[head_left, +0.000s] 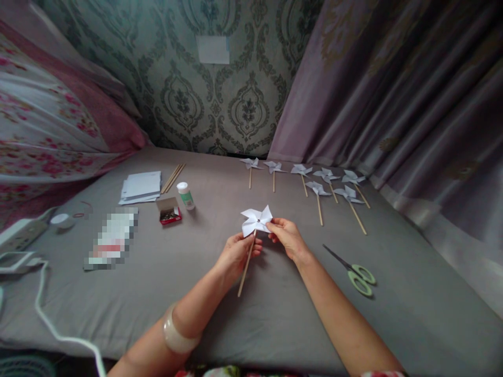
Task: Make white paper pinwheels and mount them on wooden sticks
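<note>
A white paper pinwheel [256, 220] on a thin wooden stick is held up between both hands at the middle of the view, with a dark pin at its centre. My left hand [238, 251] is closed around the upper part of the stick, just under the blades. At the pinwheel's right side, my right hand [288, 237] pinches a blade between thumb and finger. The stick's lower end slants down to the left, past my left hand. Green-handled scissors [359, 277] lie to the right of my right forearm.
Several finished pinwheels [320, 188] lie at the back right. Towards the left are a stack of white paper [140, 187], wooden sticks [173, 178], an open red box of pins [170, 213], a white-and-green bottle [185, 196] and a power strip [21, 233] with a white cable [51, 322].
</note>
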Demonstrator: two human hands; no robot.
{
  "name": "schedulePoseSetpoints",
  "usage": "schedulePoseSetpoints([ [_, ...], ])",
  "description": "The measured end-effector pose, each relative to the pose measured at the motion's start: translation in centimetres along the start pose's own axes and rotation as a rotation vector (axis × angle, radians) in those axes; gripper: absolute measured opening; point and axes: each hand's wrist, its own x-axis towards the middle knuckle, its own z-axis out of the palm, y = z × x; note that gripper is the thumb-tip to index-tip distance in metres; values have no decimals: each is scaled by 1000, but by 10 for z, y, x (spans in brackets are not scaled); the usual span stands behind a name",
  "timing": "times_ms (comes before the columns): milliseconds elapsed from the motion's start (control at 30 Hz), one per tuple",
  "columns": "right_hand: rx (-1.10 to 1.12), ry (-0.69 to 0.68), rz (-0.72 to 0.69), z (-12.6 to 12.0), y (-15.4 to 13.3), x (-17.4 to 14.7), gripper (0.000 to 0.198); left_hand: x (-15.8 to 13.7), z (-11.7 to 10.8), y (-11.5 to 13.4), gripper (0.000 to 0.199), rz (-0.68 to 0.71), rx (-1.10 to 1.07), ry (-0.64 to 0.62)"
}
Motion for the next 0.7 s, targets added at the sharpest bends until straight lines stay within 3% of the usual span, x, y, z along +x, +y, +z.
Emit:
schedulePoseSetpoints([
  [100, -50, -13, 19, -2, 3, 1, 15, 0, -3, 2, 7, 34, 170, -10],
  [200, -119, -22, 27, -5, 7, 3, 16, -2, -8, 11, 19, 95, 543, 13],
  [300, -207, -33, 21, -9, 11, 5, 16, -6, -17, 23, 40, 337, 1099, 149],
  [367, -268, -32, 3, -13, 12, 5, 15, -5, -24, 29, 44, 445, 1325, 246],
  [433, -439, 24, -100, -19, 11, 4, 13, -2, -29, 30, 41, 507, 1395, 297],
  [567, -903, 226, -519, -28, 9, 4, 18, 14, -33, 25, 28, 715, 1377, 306],
  [633, -936, 194, -679, -26, 11, 7, 25, 20, -30, 22, 25, 728, 1394, 294],
  [700, -936, 120, -742, -22, 15, 11, 27, 24, -26, 20, 25, 656, 1424, 292],
])
